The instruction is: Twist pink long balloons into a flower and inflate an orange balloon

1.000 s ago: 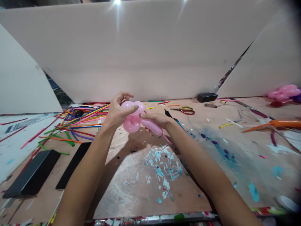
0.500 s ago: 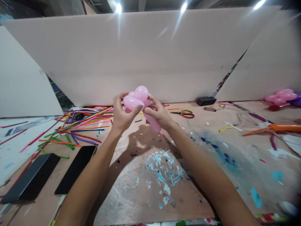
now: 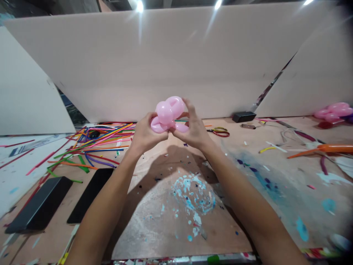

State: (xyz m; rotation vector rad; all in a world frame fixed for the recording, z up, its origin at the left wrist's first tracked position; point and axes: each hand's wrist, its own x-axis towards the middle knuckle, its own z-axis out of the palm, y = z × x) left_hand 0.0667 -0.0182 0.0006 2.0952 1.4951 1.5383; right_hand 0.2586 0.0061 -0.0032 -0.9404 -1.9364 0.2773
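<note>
A pink twisted modelling balloon (image 3: 165,112), made of several rounded bubbles, is held up over the far middle of the table between both hands. My left hand (image 3: 146,132) grips its left bubbles, thumb pointing along the near side. My right hand (image 3: 194,127) is closed around the right part, its thumb near the middle twist and its index finger against the upper bubble. The two thumbs almost meet below the balloon. Fingers behind the bubbles are partly hidden, and so is the balloon's tail.
Uninflated balloons (image 3: 107,138) lie heaped at left, near a black phone (image 3: 89,195) and a dark box (image 3: 40,204). Scissors (image 3: 220,131), a small black box (image 3: 244,116), an orange balloon (image 3: 333,148) and pink balloon shapes (image 3: 335,110) are to the right. A white panel (image 3: 176,62) stands behind.
The pink balloon has been turned in the hands; its lower section and thin tail no longer hang below the right hand. The right hand has opened wider around its upper right side.
</note>
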